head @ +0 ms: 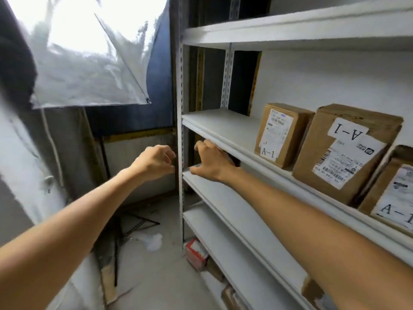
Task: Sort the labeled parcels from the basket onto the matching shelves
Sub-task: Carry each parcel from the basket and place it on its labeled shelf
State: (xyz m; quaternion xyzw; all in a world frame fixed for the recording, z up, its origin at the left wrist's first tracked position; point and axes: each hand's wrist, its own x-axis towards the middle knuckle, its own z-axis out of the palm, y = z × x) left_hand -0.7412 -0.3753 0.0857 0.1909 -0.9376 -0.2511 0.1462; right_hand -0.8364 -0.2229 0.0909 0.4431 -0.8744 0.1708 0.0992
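1. Three brown cardboard parcels labelled A-1 (342,153): stand in a row on the right part of a white metal shelf board (223,128).
2. Right hand (212,163): empty, fingers bent, thumb spread, under that board's left end.
3. Left hand (156,162): empty, fingers loosely curled, just left of the white shelf post (180,97).

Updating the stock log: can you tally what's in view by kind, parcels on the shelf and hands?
Brown A-1 parcels on the shelf: 3
Hands, left hand and right hand: 2
Total: 5
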